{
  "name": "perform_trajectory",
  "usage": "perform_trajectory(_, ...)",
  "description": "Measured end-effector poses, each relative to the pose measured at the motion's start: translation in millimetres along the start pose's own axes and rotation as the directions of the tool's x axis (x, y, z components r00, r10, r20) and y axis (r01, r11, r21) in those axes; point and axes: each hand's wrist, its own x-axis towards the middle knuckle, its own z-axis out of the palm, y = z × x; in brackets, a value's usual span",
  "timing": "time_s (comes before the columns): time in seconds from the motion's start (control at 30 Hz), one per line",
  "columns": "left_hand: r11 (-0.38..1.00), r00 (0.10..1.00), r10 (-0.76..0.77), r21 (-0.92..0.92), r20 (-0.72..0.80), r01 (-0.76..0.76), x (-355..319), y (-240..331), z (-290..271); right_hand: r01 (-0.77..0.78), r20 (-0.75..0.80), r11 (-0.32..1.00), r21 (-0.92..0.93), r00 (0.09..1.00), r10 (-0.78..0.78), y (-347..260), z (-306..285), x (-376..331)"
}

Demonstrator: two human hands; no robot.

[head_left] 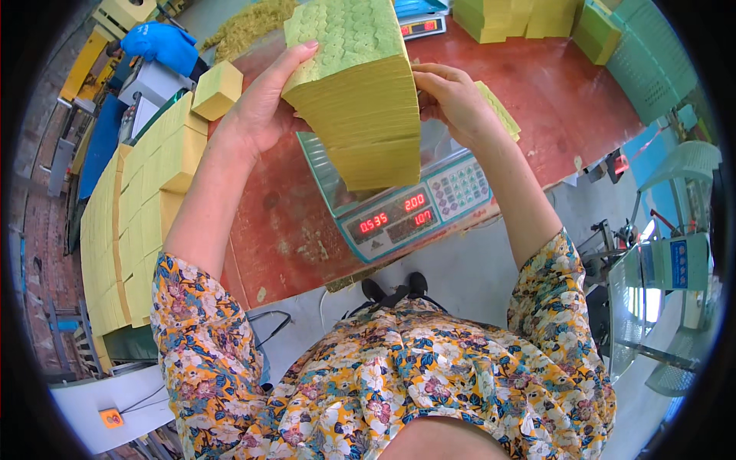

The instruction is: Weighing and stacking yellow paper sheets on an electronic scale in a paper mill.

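1. The tall yellow paper stack [360, 126] was between the two hands, seen over the scale [461, 186] on the red worktop [280, 238]
2. Its long axis ran down from the bumpy top face to a narrower-looking lower end, seen just above the lit display [395, 217]; whether that end touched the scale could not be told
3. The left hand [264, 103] was spread around the stack's left side, thumb on the top edge, fingers tucked lower and partly hidden
4. The right hand [461, 103] was bent in at the right side, fingertips by the stack's edge; that side was turned from view, so whether it pinched the paper could not be told
5. Neither hand was clearly nearer: the stack lay rightward of the left one and leftward of the right one
6. A smaller yellow piece [502, 113] lay just beside the right hand, while rows of paper blocks [142, 230] stood farther off to the left
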Motion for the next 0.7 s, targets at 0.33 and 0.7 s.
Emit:
perform_trajectory(0.33,0.992,0.992,0.121,-0.016,-0.033,-0.122,16.5,-28.5,-17.2,0.093,-0.115,0.989,-0.114,0.988,-0.106,19.0,-9.7,-5.1)
perform_trajectory(0.7,0.775,0.933,0.128,-0.553,-0.335,-0.306,82.0,-130.8,22.1,0.079,-0.027,0.967,0.242,0.997,-0.075,45.7,14.4,48.2)
